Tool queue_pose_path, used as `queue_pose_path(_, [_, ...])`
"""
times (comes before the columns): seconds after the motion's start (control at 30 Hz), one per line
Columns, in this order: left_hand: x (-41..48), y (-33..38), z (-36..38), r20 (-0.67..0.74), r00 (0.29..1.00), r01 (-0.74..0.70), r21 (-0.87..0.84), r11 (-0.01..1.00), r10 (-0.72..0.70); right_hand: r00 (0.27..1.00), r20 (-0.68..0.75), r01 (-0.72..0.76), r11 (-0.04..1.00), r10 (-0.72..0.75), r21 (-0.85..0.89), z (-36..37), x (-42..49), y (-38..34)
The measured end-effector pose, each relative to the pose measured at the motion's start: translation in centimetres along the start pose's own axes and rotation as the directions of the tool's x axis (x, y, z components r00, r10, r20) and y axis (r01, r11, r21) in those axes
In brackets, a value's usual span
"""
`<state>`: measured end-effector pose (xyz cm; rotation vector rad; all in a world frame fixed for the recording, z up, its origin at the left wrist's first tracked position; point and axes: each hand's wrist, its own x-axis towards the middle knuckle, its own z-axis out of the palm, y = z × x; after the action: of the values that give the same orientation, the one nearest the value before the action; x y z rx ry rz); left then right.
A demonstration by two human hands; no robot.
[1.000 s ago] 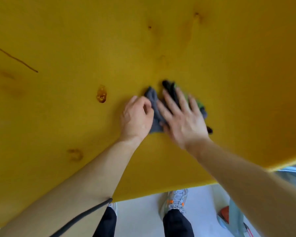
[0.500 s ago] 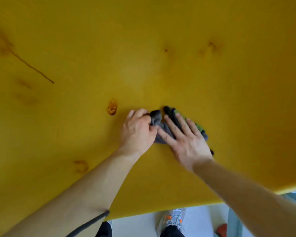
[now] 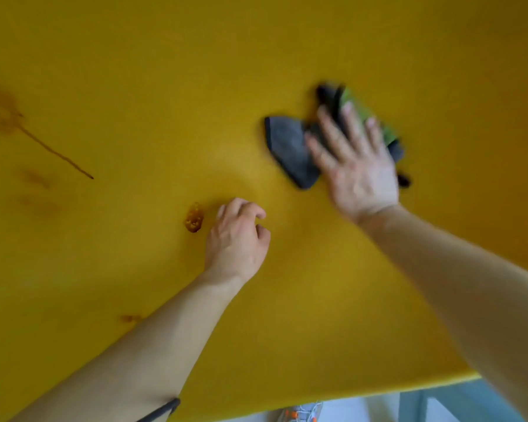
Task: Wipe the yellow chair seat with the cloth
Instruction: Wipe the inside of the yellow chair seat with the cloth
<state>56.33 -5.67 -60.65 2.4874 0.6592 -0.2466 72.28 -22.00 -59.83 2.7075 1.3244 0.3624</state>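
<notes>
The yellow chair seat (image 3: 195,71) is filling the view, and the cloth (image 3: 290,147) is lying on it, up and right of the brown spot (image 3: 194,220). The right hand (image 3: 360,175) is pressing flat on the cloth, fingers spread. The left hand (image 3: 237,239) is sitting just right of the spot, loosely curled, holding nothing.

A: What is covered?
B: The middle of the cloth (image 3: 290,147) is hidden beneath the right hand (image 3: 358,169), which is itself smeared by blur.
A: And what is cut off?
B: The yellow chair seat (image 3: 165,71) is cropped at three edges, and a shoe (image 3: 302,414) is clipped by the bottom edge. Whether the seat is touched by the curled fingertips of the left hand (image 3: 235,239) cannot be told.
</notes>
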Motion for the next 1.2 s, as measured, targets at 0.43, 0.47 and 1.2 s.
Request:
queue_pose_path(0.43, [-0.8,0.0,-2.4,0.002,0.998,0.063,-0.021,0.998,-0.063,0.808,0.234,0.520,0.841,-0.541,0.148,0.6,-5.0,-6.4])
queue_pose_path(0.47, [-0.6,0.0,-2.4,-0.027,0.998,0.053,-0.025,0.998,-0.054,0.854,0.135,0.496,0.864,-0.503,0.087,0.7,-3.0,-5.4])
queue_pose_path(1.2, [-0.9,3.6,-3.3,-0.003,1.000,0.018,-0.046,0.999,-0.018,0.827,0.272,0.437,0.867,-0.492,0.240,-2.5,-11.7,-8.9])
